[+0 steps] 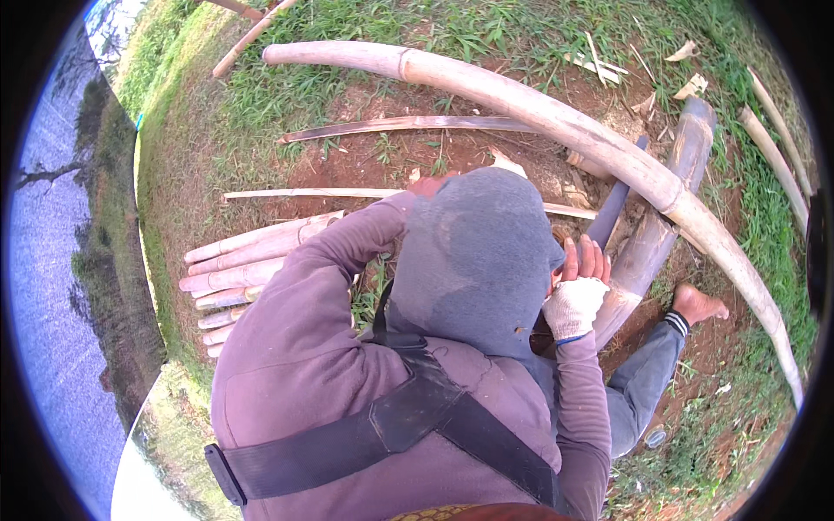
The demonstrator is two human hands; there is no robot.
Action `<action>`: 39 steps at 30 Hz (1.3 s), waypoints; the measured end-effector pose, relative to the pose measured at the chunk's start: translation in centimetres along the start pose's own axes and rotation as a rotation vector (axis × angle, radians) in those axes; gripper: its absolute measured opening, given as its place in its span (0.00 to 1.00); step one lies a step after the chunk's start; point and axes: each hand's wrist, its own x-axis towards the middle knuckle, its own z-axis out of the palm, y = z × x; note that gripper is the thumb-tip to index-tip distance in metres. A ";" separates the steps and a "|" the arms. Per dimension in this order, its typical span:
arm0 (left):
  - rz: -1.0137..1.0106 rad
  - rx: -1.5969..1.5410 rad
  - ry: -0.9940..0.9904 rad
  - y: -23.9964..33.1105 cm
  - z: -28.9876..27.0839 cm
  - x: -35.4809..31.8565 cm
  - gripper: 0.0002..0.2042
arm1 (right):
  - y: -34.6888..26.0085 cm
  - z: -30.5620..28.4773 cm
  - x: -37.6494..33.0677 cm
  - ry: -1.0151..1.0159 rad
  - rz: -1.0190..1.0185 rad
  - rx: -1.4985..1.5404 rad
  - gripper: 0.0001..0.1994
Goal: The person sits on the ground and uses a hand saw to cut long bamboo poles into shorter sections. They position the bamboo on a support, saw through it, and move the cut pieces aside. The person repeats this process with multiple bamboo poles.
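The person's head sits at the centre of the view under a grey head cloth (pixel 478 252), and both hands are raised to it. The left arm, in a purple sleeve (pixel 304 286), bends up from 8 o'clock. Only a sliver of the left hand (pixel 432 184) shows at 12 o'clock, above the top edge of the cloth, so it is not possible to tell whether that hand is closed on anything. The right hand (pixel 578 291), wrapped in white across the palm with bare fingers (pixel 584 258), is at 3 o'clock, against the side of the cloth. Its fingers stand close together and slightly bent, but whether they pinch the cloth or merely rest against it cannot be told. Just beyond the fingertips, towards 2 o'clock, lies a dark slat (pixel 615 204) beside a thick bamboo section (pixel 673 187). A long pale bamboo pole (pixel 556 117) arcs from 11 o'clock round to 4 o'clock. Split bamboo strips (pixel 239 265) are stacked at 9 o'clock, and a bare foot (pixel 698 304) rests on red soil further out at 3 o'clock. Handling the cloth well seems to call for even tension from both hands, with the fabric kept clear of the black shoulder strap (pixel 391 425) at 6 o'clock.
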 end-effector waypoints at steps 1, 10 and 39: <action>-0.002 -0.007 -0.006 0.3 -0.5 -0.8 0.18 | -0.2 -0.4 1.7 -0.020 -0.014 -0.045 0.37; 0.270 0.116 0.303 2.0 -7.4 -5.2 0.16 | 1.7 -4.0 8.4 -0.443 -0.065 -0.021 0.24; 0.605 0.320 1.126 10.0 -15.6 7.3 0.08 | 12.8 -10.5 10.1 -0.057 -0.028 0.019 0.19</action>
